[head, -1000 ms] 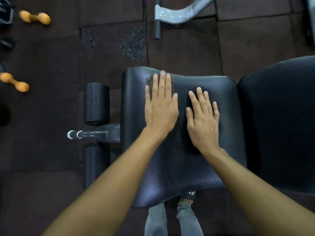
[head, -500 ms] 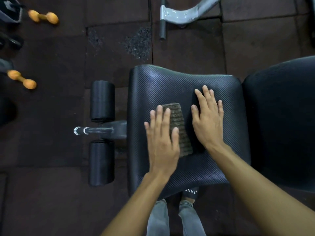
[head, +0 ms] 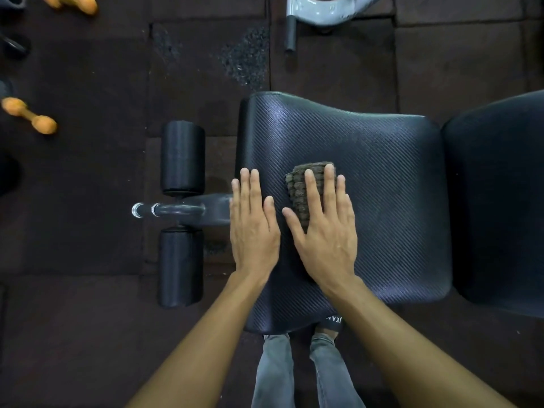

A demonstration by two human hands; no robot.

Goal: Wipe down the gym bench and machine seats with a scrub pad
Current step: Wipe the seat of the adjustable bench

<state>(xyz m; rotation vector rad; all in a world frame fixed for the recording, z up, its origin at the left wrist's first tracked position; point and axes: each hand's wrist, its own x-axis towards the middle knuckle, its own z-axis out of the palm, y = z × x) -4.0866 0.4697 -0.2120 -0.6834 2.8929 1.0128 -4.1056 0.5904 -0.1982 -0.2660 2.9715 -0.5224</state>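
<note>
The black textured bench seat pad fills the middle of the head view. A dark brown-green scrub pad lies flat on its left half. My right hand presses on the scrub pad with straight, spread fingers. Beside it, my left hand rests flat on the seat's left edge, fingers straight, touching no pad. The near part of the scrub pad is hidden under my right palm.
A second black pad adjoins the seat on the right. Two black foam rollers on a metal bar stick out to the left. Orange dumbbells lie on the dark rubber floor at far left. A grey machine frame stands beyond.
The scrub pad passed from under my left hand to under my right hand. My left hand slid toward me and to the seat's left edge; my right hand moved left onto the pad.
</note>
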